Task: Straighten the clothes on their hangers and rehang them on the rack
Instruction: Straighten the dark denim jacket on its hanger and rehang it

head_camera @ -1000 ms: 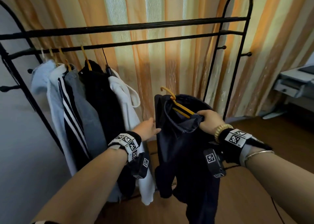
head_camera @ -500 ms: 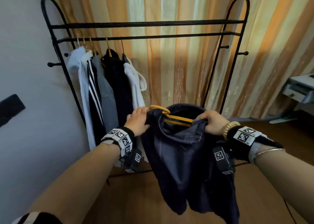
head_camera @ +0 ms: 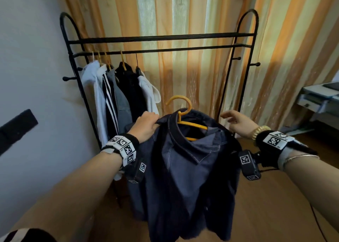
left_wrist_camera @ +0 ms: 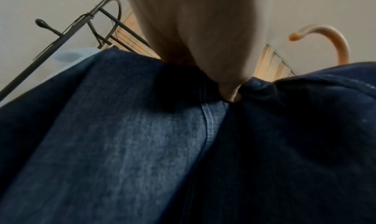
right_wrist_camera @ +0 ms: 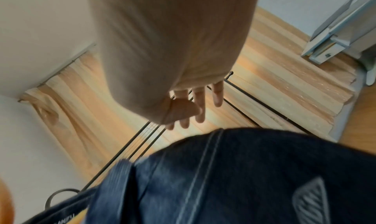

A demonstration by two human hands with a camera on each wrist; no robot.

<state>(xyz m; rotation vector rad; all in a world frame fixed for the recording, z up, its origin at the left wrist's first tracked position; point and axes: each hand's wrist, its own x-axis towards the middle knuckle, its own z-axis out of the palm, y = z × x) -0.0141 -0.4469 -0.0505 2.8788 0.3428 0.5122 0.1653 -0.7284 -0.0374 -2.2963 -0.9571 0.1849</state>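
A dark denim jacket [head_camera: 185, 177] hangs on an orange plastic hanger [head_camera: 180, 105] in front of the black clothes rack [head_camera: 161, 38]. My left hand [head_camera: 146, 125] grips the jacket's left shoulder; the left wrist view shows the thumb [left_wrist_camera: 230, 95] pressed into the denim [left_wrist_camera: 142, 139], with the hanger hook [left_wrist_camera: 329, 34] to the right. My right hand [head_camera: 236, 121] hovers just above the right shoulder with fingers [right_wrist_camera: 198, 105] spread and holding nothing, the denim [right_wrist_camera: 244, 171] beneath it. The hook stands free, below the rails.
Several garments [head_camera: 119, 95], white, striped, grey and black, hang bunched at the rack's left end. The rail's right part [head_camera: 201, 48] is bare. Striped orange curtains [head_camera: 183, 12] hang behind. A grey wall [head_camera: 27, 76] is at left, a desk [head_camera: 319, 98] at right, wood floor [head_camera: 275, 205] below.
My right hand has let go of the jacket's right shoulder and opened. The left hand keeps its grip, and the hanger hook now stands upright. The view has pulled back from the rack.
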